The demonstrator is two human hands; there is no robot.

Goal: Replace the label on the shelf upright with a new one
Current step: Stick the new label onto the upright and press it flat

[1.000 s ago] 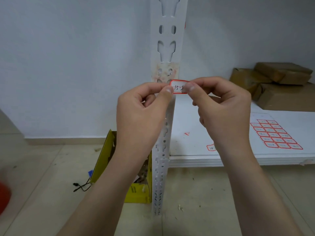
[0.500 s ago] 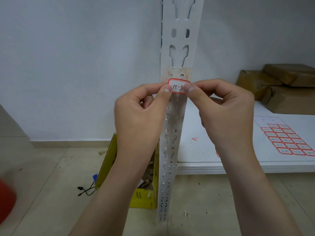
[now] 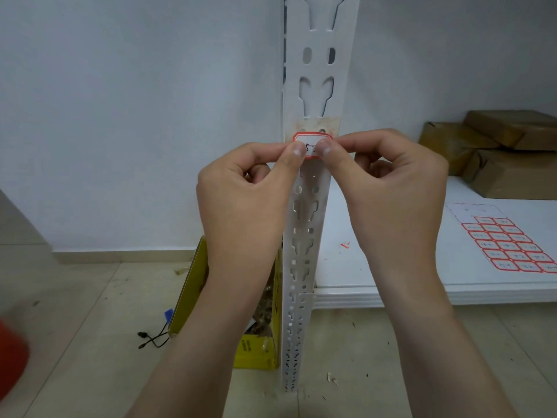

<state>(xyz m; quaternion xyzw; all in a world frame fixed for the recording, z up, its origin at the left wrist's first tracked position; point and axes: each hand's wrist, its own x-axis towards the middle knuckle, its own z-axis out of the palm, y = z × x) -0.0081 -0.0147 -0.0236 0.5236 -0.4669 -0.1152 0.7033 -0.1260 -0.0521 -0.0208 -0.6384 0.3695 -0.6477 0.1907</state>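
A white slotted shelf upright [image 3: 316, 86] runs down the middle of the view. A yellowish patch of old label residue [image 3: 313, 125] marks it at chest height. Just below and over that patch is a small red-bordered white label [image 3: 313, 138] with handwriting. My left hand [image 3: 247, 200] pinches the label's left end with thumb and forefinger. My right hand [image 3: 398, 191] pinches its right end the same way. The thumbs cover most of the writing. I cannot tell whether the label touches the upright.
A white shelf board [image 3: 391, 294] extends right, carrying a sheet of red-bordered labels [image 3: 509, 245], a red scrap [image 3: 345, 245] and brown parcels [image 3: 497, 152]. A yellow box [image 3: 259, 351] and a black cable [image 3: 150, 339] lie on the tiled floor at left. A red object [image 3: 10, 360] sits at the left edge.
Both hands have carried the label up and in front of the upright, onto the lower part of the residue patch. The thumbs have slid inward over the writing.
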